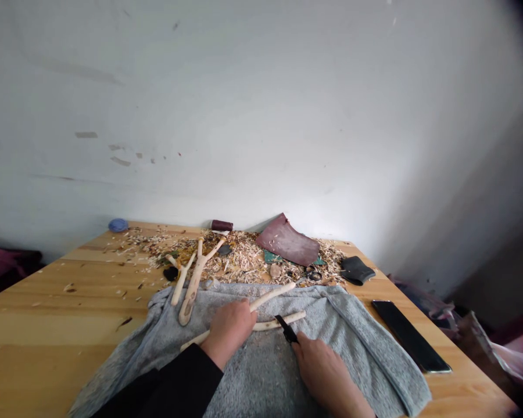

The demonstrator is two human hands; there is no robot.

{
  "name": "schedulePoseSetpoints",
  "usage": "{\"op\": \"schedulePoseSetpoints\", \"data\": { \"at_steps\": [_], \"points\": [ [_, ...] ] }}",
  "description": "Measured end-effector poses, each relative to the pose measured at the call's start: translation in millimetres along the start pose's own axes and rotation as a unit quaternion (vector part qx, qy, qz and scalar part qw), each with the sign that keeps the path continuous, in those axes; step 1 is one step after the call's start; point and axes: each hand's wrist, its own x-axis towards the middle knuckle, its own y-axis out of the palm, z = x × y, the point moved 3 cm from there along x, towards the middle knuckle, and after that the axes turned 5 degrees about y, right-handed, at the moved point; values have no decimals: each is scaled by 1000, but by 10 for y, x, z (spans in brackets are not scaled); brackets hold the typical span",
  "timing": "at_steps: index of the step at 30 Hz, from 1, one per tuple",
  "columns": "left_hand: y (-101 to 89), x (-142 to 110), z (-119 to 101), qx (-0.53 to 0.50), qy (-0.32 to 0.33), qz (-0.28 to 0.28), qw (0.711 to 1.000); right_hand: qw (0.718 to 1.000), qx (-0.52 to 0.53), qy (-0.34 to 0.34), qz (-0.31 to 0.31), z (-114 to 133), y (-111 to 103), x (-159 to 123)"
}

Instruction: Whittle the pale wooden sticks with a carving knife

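My left hand (229, 328) is closed around a pale, peeled forked stick (272, 295) and holds it down on a grey towel (357, 337). In my right hand (320, 360) is a black-bladed knife (286, 328), gripped with its blade resting against the lower arm of the stick. Two more peeled forked sticks (192, 278) lie at the towel's far left corner.
A heap of wood shavings (244, 255) covers the back of the wooden table (70, 302). In it lie a maroon sandpaper sheet (287, 241), a dark roll (222, 225) and a black pouch (356, 270). A black phone (409, 335) lies at right, a blue lid (118, 224) at back left.
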Motion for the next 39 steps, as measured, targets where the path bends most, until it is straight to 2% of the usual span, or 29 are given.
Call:
{"op": "schedulePoseSetpoints", "data": {
  "at_steps": [15, 24, 33, 39],
  "points": [
    [-12, 53, 22, 10, 18, 12, 1000, 1000, 2, 13, -19, 48, -2, -46],
    [-9, 76, 23, 12, 19, 22, 999, 997, -40, 7, -72, 55, 50, -65],
    [-14, 49, -2, 19, 24, 16, 999, 990, -114, 1, -82, 152, -32, -120],
    [-21, 31, -13, 16, 25, 14, 999, 993, -101, 1, -65, 218, -83, -126]
  ]
}}
